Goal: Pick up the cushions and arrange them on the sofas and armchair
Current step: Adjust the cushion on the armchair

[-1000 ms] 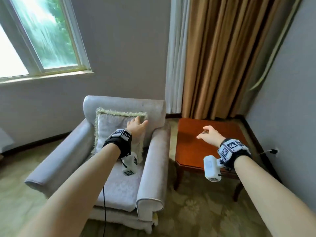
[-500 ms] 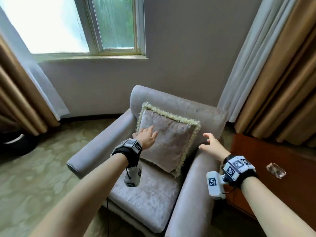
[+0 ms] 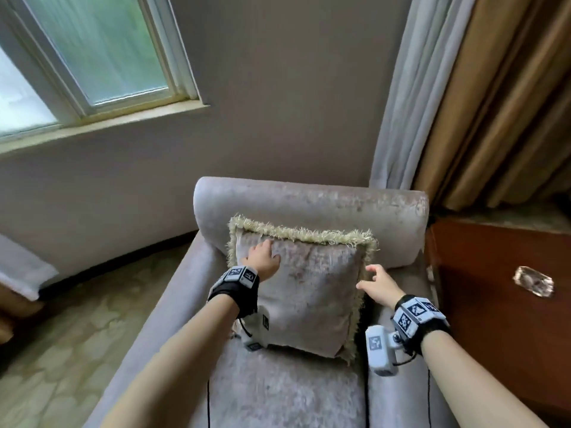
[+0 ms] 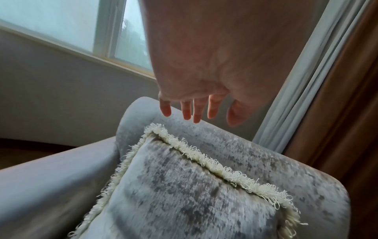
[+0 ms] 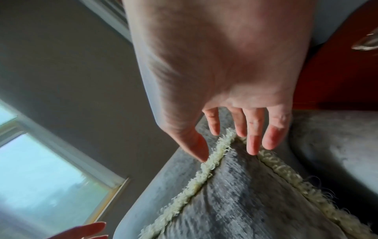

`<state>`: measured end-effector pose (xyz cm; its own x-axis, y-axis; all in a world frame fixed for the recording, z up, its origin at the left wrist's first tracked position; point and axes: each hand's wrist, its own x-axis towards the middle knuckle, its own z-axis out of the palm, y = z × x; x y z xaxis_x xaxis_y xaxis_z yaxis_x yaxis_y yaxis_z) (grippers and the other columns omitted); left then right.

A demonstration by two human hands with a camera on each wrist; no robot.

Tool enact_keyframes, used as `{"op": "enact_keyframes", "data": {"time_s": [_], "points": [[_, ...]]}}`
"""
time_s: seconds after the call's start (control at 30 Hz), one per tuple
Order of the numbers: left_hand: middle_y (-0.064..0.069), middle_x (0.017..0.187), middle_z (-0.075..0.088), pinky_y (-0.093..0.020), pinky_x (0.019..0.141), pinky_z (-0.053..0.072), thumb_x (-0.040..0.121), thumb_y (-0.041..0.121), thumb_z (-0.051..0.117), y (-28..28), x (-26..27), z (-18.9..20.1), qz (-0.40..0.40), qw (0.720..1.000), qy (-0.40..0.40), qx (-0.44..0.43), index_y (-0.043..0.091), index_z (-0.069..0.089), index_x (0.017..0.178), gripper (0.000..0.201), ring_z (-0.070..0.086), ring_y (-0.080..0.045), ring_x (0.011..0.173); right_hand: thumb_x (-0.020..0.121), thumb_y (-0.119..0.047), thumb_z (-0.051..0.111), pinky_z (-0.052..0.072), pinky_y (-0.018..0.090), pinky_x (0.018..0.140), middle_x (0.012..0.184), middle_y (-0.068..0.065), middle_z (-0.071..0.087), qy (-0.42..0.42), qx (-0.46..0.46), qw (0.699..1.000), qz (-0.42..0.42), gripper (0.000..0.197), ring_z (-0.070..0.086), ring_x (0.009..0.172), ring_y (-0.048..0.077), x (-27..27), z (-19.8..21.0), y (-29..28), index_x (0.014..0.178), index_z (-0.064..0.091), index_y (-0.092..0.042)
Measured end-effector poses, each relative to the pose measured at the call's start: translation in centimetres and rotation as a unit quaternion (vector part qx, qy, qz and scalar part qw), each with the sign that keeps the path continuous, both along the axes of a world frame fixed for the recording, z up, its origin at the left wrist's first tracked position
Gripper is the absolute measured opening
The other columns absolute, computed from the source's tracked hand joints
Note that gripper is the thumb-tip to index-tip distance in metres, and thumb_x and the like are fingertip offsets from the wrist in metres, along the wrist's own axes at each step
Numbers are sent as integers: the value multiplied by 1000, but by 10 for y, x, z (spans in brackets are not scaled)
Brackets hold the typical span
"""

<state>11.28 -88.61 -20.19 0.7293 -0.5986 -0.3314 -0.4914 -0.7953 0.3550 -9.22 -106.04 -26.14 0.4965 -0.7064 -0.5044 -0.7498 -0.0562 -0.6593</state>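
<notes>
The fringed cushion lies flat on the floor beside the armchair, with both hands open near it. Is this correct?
Not quite. The cushion stands on the armchair seat, leaning against its backrest, as the head view shows. The left hand and right hand are indeed open.

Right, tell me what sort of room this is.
Likely a sitting room or hotel lounge: an upholstered armchair with a fringed cushion, floor-length curtains and a wooden side table.

I see a square grey velvet cushion with a pale fringe (image 3: 309, 291) propped against the grey velvet armchair's (image 3: 309, 199) backrest. My left hand (image 3: 262, 259) lies flat on its upper left; my right hand (image 3: 378, 285) hovers, fingers spread, at its right edge.
</notes>
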Motion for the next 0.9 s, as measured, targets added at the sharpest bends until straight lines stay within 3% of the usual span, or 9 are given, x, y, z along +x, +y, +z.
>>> {"op": "enact_keyframes", "data": {"time_s": [0.1, 0.23, 0.37, 0.5, 0.6, 0.67, 0.73, 0.83, 0.9], "points": [[-14, 141, 46, -49, 107, 35, 94, 27, 46, -37, 42, -31, -37, 999, 12, -1, 11, 35, 142, 52, 40, -32, 131, 80, -23, 68, 43, 39, 103, 142, 13, 39, 36, 54, 996, -62, 70, 43, 128, 27, 24, -39, -8, 141, 35, -18], [-8, 149, 36, -50, 112, 27, 95, 34, 47, -86, 84, -73, -93, 996, 0, 5, 21, 26, 149, 60, 28, -29, 139, 81, -24, 68, 50, 33, 82, 141, 11, 41, 55, 90, 986, -132, 77, 45, 123, 25, 57, -89, -26, 145, 26, -18], [-4, 154, 29, -51, 116, 17, 92, 49, 47, -123, 118, -125, -149, 988, -48, 16, 25, 24, 150, 67, 20, -26, 144, 74, -25, 72, 39, 45, 106, 150, 15, 29, 55, 95, 980, -168, 103, 36, 134, 33, 83, -150, -56, 152, 6, -18], [-3, 146, 38, -53, 117, 6, 82, 73, 43, -124, 137, -187, -180, 977, -101, 54, 24, 36, 142, 77, 27, -23, 140, 77, -15, 68, 35, 42, 109, 151, 19, 28, 83, 87, 970, -210, 104, 35, 136, 37, 87, -198, -59, 152, -4, -10], [-2, 133, 50, -50, 115, 12, 81, 74, 42, -117, 141, -220, -181, 972, -147, 22, 19, 47, 127, 72, 39, -24, 131, 75, -14, 62, 38, 38, 107, 143, 17, 42, 82, 95, 964, -236, 90, 43, 130, 35, 86, -231, -55, 150, 14, -3], [-5, 116, 63, -45, 108, 24, 84, 69, 43, -114, 136, -228, -199, 961, -192, 2, 17, 53, 102, 55, 52, -27, 117, 73, -18, 61, 43, 33, 99, 133, 15, 54, 63, 118, 962, -237, 71, 52, 121, 33, 88, -244, -49, 138, 40, 1], [-8, 94, 70, -39, 96, 34, 86, 64, 47, -109, 135, -224, -210, 957, -199, -15, 18, 49, 77, 47, 62, -29, 98, 78, -19, 56, 42, 31, 91, 124, 18, 60, 45, 127, 963, -232, 55, 56, 114, 34, 91, -244, -44, 128, 51, 3], [-8, 70, 66, -32, 71, 49, 79, 71, 52, -97, 153, -199, -166, 976, -136, -38, 16, 46, 59, 59, 66, -30, 75, 59, -23, 49, 43, 28, 73, 98, 20, 62, 31, 92, 971, -220, 58, 58, 85, 32, 97, -216, -40, 110, 57, 3], [-3, 69, 67, -31, 66, 55, 66, 84, 51, -88, 172, -175, -111, 989, -84, -47, 13, 62, 64, 72, 66, -26, 71, 63, -17, 52, 39, 26, 68, 83, 13, 57, 0, 55, 976, -213, 35, 52, 76, 28, 109, -176, -41, 94, 55, -3]]}}
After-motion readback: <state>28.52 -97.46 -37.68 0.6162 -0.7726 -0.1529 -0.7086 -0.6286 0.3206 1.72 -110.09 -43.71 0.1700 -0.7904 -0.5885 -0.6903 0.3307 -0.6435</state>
